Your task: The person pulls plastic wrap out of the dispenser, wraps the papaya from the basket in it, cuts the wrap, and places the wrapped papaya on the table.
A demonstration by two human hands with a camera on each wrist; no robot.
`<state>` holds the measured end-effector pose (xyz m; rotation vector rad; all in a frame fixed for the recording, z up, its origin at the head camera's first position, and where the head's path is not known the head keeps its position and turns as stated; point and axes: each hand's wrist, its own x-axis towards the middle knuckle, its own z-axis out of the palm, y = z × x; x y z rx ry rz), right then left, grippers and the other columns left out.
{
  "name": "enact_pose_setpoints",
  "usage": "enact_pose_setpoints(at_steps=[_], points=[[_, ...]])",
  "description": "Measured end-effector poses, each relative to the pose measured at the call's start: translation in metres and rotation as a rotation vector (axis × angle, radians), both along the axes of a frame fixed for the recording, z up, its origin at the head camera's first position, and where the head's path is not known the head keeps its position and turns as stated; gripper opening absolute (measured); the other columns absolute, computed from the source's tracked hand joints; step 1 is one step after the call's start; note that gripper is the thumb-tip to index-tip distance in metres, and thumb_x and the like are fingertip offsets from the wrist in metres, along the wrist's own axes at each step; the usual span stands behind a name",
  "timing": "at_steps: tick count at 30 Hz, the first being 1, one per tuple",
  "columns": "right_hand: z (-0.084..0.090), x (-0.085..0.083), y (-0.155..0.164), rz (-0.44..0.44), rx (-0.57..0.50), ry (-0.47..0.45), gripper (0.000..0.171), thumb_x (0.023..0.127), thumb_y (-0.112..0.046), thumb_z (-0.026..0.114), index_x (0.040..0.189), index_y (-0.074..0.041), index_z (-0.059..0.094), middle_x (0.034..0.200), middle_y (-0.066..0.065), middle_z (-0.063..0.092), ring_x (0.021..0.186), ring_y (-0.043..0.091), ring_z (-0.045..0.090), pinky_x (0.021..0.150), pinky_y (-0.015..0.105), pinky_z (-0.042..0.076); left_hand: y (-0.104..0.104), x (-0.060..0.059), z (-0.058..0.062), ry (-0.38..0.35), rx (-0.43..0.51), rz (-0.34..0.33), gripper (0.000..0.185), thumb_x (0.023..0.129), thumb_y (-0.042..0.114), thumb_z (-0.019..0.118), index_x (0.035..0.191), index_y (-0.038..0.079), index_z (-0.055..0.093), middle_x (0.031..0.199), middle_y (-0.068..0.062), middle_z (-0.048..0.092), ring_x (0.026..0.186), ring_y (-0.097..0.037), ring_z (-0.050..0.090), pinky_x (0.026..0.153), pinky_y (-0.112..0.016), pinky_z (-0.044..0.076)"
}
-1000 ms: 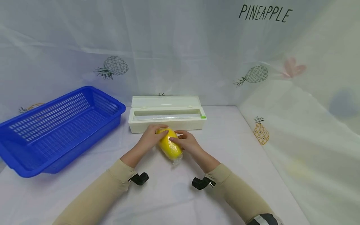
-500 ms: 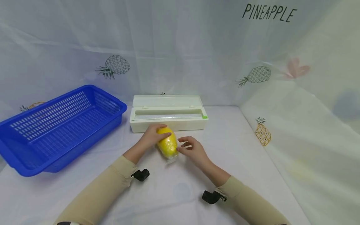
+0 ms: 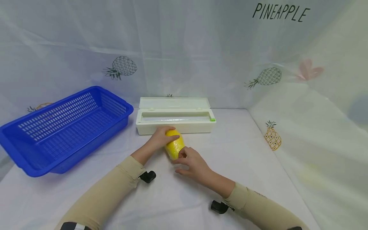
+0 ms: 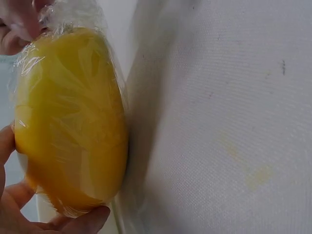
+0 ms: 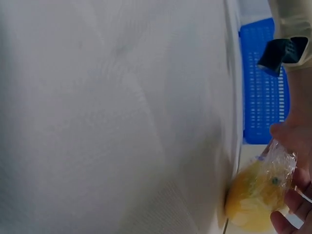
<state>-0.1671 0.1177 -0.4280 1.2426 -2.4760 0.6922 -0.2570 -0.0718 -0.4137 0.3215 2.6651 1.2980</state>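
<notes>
A yellow mango (image 3: 174, 147) wrapped in clear cling film lies in front of the white cling film box (image 3: 175, 127). My left hand (image 3: 159, 139) grips its far end, with the thumb on top; the left wrist view shows those fingertips around the mango (image 4: 73, 117). At the near end, my right hand (image 3: 194, 166) touches the bunched film with loosely bent fingers, thumb and fingers apart. In the right wrist view the loose film (image 5: 282, 161) stands up beside the right hand (image 5: 300, 146). The right fingertips are partly hidden.
The box's lid (image 3: 174, 103) stands raised at the back, a roll of film (image 3: 176, 118) inside and a green slider (image 3: 212, 119) at its right end. A blue plastic basket (image 3: 118, 119) occupies the left. A white cloth (image 3: 244, 143) covers the table.
My right hand has left the mango's right side and come round to the film at its near end. My left hand keeps its hold. The view has shifted slightly.
</notes>
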Motion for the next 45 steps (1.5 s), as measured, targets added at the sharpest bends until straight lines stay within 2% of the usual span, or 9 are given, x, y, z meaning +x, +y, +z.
enact_pose_setpoints(at_steps=[8, 14, 18, 21, 24, 29, 35, 39, 45], points=[[0.000, 0.001, 0.007, -0.010, 0.053, 0.036, 0.013, 0.072, -0.011, 0.088, 0.075, -0.017, 0.077, 0.086, -0.003, 0.044, 0.079, 0.014, 0.041, 0.068, 0.023, 0.037, 0.001, -0.005, -0.003, -0.028, 0.018, -0.001, 0.052, 0.091, 0.032, 0.069, 0.134, 0.006, 0.057, 0.144, -0.016, 0.046, 0.134, -0.034, 0.038, 0.110, -0.050, 0.032], [0.001, -0.001, 0.024, 0.124, 0.068, 0.100, 0.013, 0.079, -0.008, 0.082, 0.081, -0.017, 0.072, 0.090, 0.000, 0.048, 0.081, 0.016, 0.045, 0.071, 0.023, 0.039, 0.001, -0.006, -0.002, -0.032, 0.025, -0.010, 0.052, 0.092, 0.032, 0.068, 0.134, 0.006, 0.057, 0.145, -0.015, 0.046, 0.135, -0.034, 0.037, 0.111, -0.051, 0.030], [0.001, -0.002, 0.032, 0.171, 0.045, 0.050, 0.015, 0.083, -0.007, 0.078, 0.089, -0.016, 0.068, 0.098, 0.000, 0.050, 0.089, 0.017, 0.050, 0.079, 0.024, 0.045, 0.000, -0.008, -0.002, -0.047, 0.032, -0.015, 0.051, 0.092, 0.033, 0.068, 0.134, 0.006, 0.057, 0.145, -0.016, 0.046, 0.136, -0.035, 0.037, 0.111, -0.052, 0.029], [-0.003, 0.000, 0.036, 0.131, -0.063, 0.017, 0.022, 0.079, -0.012, 0.082, 0.094, -0.014, 0.066, 0.099, -0.001, 0.052, 0.094, 0.016, 0.052, 0.082, 0.027, 0.046, -0.001, -0.010, -0.003, -0.062, 0.040, -0.026, 0.051, 0.092, 0.032, 0.068, 0.135, 0.007, 0.057, 0.145, -0.015, 0.046, 0.136, -0.035, 0.036, 0.112, -0.052, 0.028], [-0.009, 0.003, 0.034, 0.041, -0.146, 0.064, 0.032, 0.071, -0.023, 0.089, 0.090, -0.012, 0.065, 0.092, -0.002, 0.055, 0.088, 0.015, 0.054, 0.078, 0.028, 0.045, -0.003, -0.010, -0.003, -0.072, 0.052, -0.033, 0.050, 0.092, 0.031, 0.067, 0.135, 0.007, 0.057, 0.146, -0.015, 0.045, 0.137, -0.036, 0.035, 0.112, -0.054, 0.027], [-0.017, 0.005, 0.019, -0.106, -0.136, 0.168, 0.041, 0.063, -0.032, 0.092, 0.079, -0.013, 0.060, 0.080, -0.005, 0.054, 0.075, 0.013, 0.050, 0.069, 0.029, 0.039, -0.007, -0.013, -0.004, -0.085, 0.077, -0.036, 0.050, 0.093, 0.031, 0.066, 0.136, 0.007, 0.056, 0.147, -0.015, 0.044, 0.137, -0.036, 0.034, 0.112, -0.055, 0.026], [-0.024, 0.001, 0.006, -0.175, -0.105, 0.175, 0.028, 0.070, -0.018, 0.086, 0.076, -0.015, 0.059, 0.076, -0.007, 0.052, 0.072, 0.012, 0.050, 0.068, 0.028, 0.040, -0.013, -0.013, -0.006, -0.090, 0.078, -0.028, 0.050, 0.093, 0.031, 0.066, 0.136, 0.007, 0.056, 0.148, -0.015, 0.043, 0.138, -0.037, 0.033, 0.111, -0.057, 0.026], [-0.023, 0.003, 0.012, -0.130, -0.113, 0.179, 0.026, 0.069, -0.011, 0.086, 0.075, -0.014, 0.061, 0.074, -0.008, 0.053, 0.072, 0.011, 0.050, 0.069, 0.028, 0.040, -0.015, -0.012, -0.006, -0.113, 0.084, -0.029, 0.051, 0.093, 0.033, 0.066, 0.137, 0.009, 0.056, 0.148, -0.015, 0.042, 0.138, -0.037, 0.032, 0.111, -0.057, 0.025], [-0.015, 0.004, 0.028, 0.015, -0.126, 0.204, 0.026, 0.070, -0.004, 0.086, 0.071, -0.012, 0.061, 0.073, -0.005, 0.054, 0.074, 0.014, 0.051, 0.069, 0.029, 0.041, -0.014, -0.010, -0.003, -0.104, 0.076, -0.026, 0.051, 0.093, 0.033, 0.065, 0.137, 0.008, 0.055, 0.148, -0.015, 0.042, 0.139, -0.036, 0.032, 0.112, -0.056, 0.024]])
